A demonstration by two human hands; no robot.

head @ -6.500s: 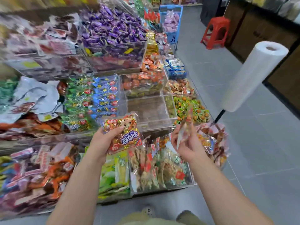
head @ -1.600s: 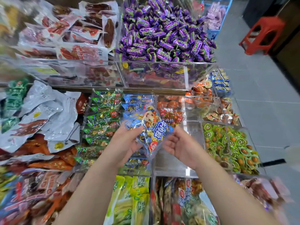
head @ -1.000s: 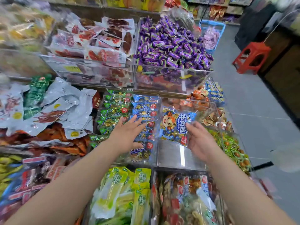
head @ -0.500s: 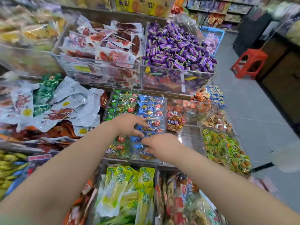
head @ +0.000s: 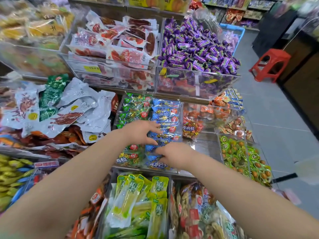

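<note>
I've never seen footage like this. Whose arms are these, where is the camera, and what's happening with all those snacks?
No machine here: these are a person's two bare arms, filmed by one wide-angle camera worn on the head, looking forward and down. In front stand clear bins of wrapped snacks in a shop. The left hand rests with relaxed fingers on a row of blue packets, beside green packets. The right hand has its fingers curled at the nearest blue packets; whether it pinches or only pushes them, I cannot tell. Higher up lie purple sweets; a red stool stands on the floor.
</note>
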